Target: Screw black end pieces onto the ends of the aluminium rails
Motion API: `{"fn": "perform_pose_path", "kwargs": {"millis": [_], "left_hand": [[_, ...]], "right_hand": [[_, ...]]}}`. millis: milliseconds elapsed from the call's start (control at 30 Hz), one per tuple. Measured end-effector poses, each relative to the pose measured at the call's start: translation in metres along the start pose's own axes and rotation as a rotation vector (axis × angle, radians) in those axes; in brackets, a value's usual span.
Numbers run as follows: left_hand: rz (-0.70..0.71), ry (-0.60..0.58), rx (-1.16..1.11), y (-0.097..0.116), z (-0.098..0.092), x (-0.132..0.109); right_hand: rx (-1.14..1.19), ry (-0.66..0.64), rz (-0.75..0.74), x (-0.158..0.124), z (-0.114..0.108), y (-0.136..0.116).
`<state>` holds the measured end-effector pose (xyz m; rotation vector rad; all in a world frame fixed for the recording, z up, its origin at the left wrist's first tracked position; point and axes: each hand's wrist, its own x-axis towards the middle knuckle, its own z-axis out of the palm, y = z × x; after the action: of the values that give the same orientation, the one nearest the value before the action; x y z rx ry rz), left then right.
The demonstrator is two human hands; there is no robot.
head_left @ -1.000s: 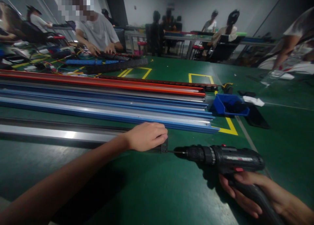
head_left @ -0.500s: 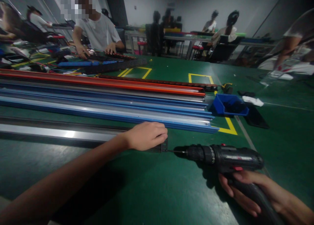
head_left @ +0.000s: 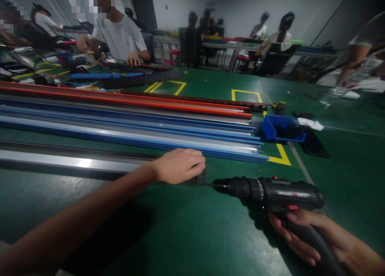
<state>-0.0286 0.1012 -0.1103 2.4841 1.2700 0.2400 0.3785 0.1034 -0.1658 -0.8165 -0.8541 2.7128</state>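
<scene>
My left hand (head_left: 182, 166) is closed over the right end of a long black and silver metal profile (head_left: 75, 162) lying on the green table. A dark end cap (head_left: 202, 179) shows just past its fingers. My right hand (head_left: 303, 232) grips a black cordless drill (head_left: 279, 193) by its handle. The drill lies level and points left. Its long thin bit (head_left: 215, 185) reaches the lower corner of the end cap, where the tip appears to touch.
Blue profiles (head_left: 168, 135) and orange profiles (head_left: 150, 101) lie behind my left hand. A blue bin (head_left: 282, 129) with dark contents stands at their right end, near a white crumpled piece (head_left: 311, 124). Across the table sits a co-worker (head_left: 120, 35) among wires and parts.
My hands, the drill and the profile hold nearly the same place. A small light now shows below the drill's body. The co-worker across the table has raised one hand off the parts.
</scene>
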Motion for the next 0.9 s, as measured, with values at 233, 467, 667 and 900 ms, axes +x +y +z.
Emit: {"fn": "perform_pose_path", "kwargs": {"millis": [233,467,667,900], "left_hand": [[0.001,-0.004,0.016,0.0009,0.0001,0.0004],[-0.001,-0.001,0.001,0.0004,-0.0003,0.0],[-0.005,-0.014,-0.005,0.0004,-0.0008,0.0001],[-0.009,-0.017,0.013,0.0012,-0.0006,0.0002]], "right_hand": [[-0.007,0.021,0.001,0.0013,-0.0008,0.0],[0.002,0.001,0.001,-0.0005,-0.0022,0.0005],[-0.013,0.015,0.001,0.0011,0.0006,-0.0013],[-0.01,0.007,-0.002,0.0023,0.0045,-0.0023]]}}
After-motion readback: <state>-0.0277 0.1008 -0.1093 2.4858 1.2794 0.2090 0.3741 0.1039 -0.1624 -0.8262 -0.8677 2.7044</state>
